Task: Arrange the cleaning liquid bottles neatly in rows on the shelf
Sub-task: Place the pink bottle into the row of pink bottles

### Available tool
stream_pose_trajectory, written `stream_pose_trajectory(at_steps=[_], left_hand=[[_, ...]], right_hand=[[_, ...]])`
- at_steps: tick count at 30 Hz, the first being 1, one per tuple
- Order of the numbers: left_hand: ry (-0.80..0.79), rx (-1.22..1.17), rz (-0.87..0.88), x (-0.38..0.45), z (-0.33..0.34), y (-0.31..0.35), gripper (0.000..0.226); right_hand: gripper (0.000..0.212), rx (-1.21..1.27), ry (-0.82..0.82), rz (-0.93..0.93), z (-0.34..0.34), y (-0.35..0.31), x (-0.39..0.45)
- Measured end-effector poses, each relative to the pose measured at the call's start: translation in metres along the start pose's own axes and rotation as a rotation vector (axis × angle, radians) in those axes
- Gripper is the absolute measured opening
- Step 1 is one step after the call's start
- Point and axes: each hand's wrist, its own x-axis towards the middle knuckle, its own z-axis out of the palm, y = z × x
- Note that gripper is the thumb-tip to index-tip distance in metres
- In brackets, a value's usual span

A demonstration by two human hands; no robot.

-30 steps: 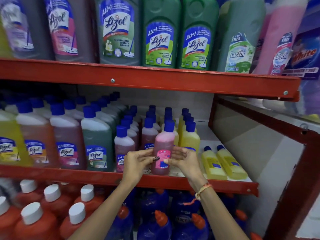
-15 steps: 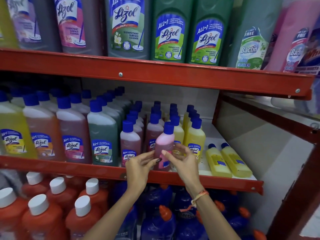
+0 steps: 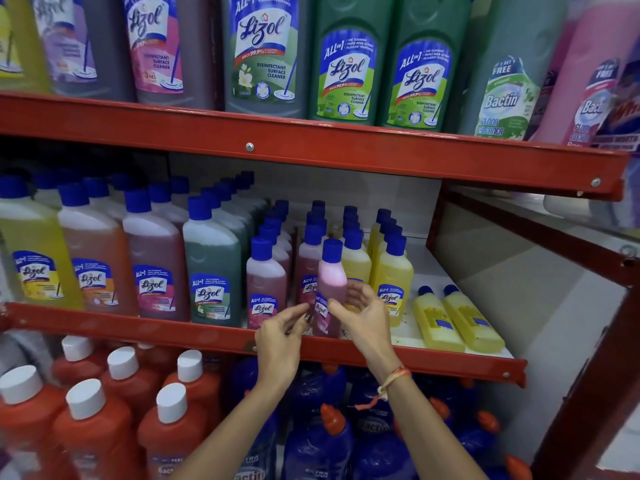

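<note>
A small pink bottle with a blue cap stands at the front of the red middle shelf, between a maroon row and a yellow row. Its label is turned to the left. My left hand touches its left side with the fingertips. My right hand wraps its right side, thumb in front and fingers behind. Two small yellow bottles lie on their sides at the shelf's right end.
Larger blue-capped bottles fill the left of the middle shelf. Big jugs stand on the upper shelf. Below are orange bottles with white caps and blue bottles. A red frame post rises at right.
The pink bottle has been set back between the rows and turned, so its label now faces left rather than front. Both hands stayed on it.
</note>
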Motion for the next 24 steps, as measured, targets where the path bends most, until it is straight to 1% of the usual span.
stream_pose_trajectory(at_steps=[2, 4, 8, 11, 14, 21, 24], left_hand=[[0.008, 0.039, -0.016, 0.0, 0.001, 0.0, 0.034], [-0.005, 0.069, -0.023, 0.0, 0.001, 0.001, 0.038], [-0.038, 0.107, -0.009, 0.0, 0.002, 0.004, 0.04], [-0.011, 0.114, -0.01, -0.004, 0.001, 0.006, 0.04], [0.008, 0.093, -0.037, -0.011, 0.0, 0.008, 0.041], [-0.009, 0.091, -0.02, -0.017, 0.001, 0.009, 0.047], [0.072, 0.117, 0.081, -0.025, 0.006, 0.01, 0.049]], right_hand=[[0.038, -0.015, -0.09, -0.008, -0.007, 0.002, 0.002], [0.039, -0.036, -0.147, -0.003, -0.01, 0.004, 0.004], [0.043, 0.001, -0.211, 0.036, -0.012, 0.011, 0.009], [0.051, 0.044, -0.257, 0.063, -0.006, 0.014, 0.012], [0.049, 0.068, -0.307, 0.068, 0.002, 0.013, 0.015], [0.057, 0.078, -0.331, 0.096, 0.006, 0.019, 0.019], [0.058, 0.05, -0.334, 0.068, 0.003, 0.012, 0.016]])
